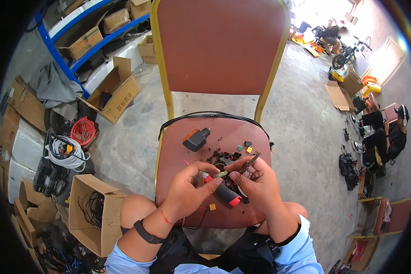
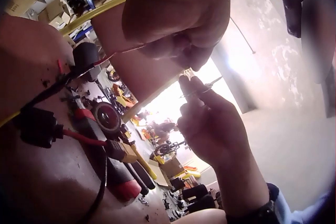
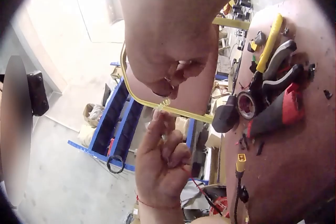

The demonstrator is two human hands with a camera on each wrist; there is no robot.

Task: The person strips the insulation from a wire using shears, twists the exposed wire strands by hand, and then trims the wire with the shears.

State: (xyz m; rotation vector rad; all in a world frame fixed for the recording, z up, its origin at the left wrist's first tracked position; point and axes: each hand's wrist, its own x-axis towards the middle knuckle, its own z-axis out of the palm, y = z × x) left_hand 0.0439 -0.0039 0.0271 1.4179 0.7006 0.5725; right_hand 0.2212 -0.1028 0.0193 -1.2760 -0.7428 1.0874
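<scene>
Over the chair seat, my left hand [image 1: 194, 185] pinches a small pale yellow-green piece [image 1: 221, 174] between thumb and finger. My right hand [image 1: 259, 182] meets it from the other side, its thumb and fingertips right at the piece. A slim dark strip with a pointed end [image 1: 251, 160] is held in the right fingers. From the left hand runs a thin red wire [image 2: 122, 52]. In the right wrist view the pale piece [image 3: 165, 104] shows between both sets of fingertips. Below the hands lies a red and black tool handle [image 1: 227, 195].
On the chair seat [image 1: 178, 210] lie a black and orange lamp [image 1: 196, 139], a yellow connector [image 1: 212, 207], a roll of tape [image 3: 248, 103] and yellow-handled pliers [image 3: 270, 40]. An open carton [image 1: 91, 214] with black cables stands left. A seated person [image 1: 390, 137] is at the right.
</scene>
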